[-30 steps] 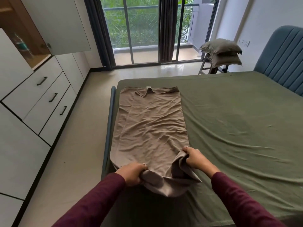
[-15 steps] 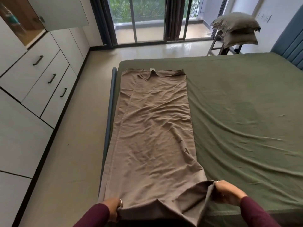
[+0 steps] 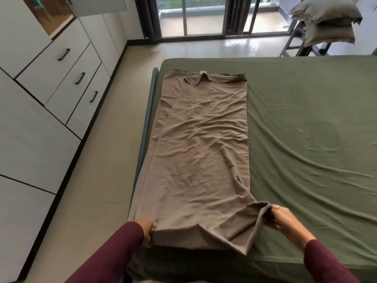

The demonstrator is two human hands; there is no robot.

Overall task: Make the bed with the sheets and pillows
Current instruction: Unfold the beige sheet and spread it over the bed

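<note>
A long brown sheet [image 3: 201,152] lay folded into a narrow strip along the left side of the bed [image 3: 310,123], its long axis running straight away from the person toward the window. The fabric was soft and creased (a hem ran down its left edge). The left hand [image 3: 147,229] gripped the near left corner; the right hand [image 3: 282,218] pinched the near right corner, bunched. Two grey-green pillows [image 3: 326,19] sat stacked beyond the bed.

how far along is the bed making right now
Done: the green sheet covers the mattress. In hand: the brown sheet lies folded in a strip along the bed's edge, its near end gripped by the left hand and right hand. Left: spreading it out and moving the pillows off the stool.
</note>
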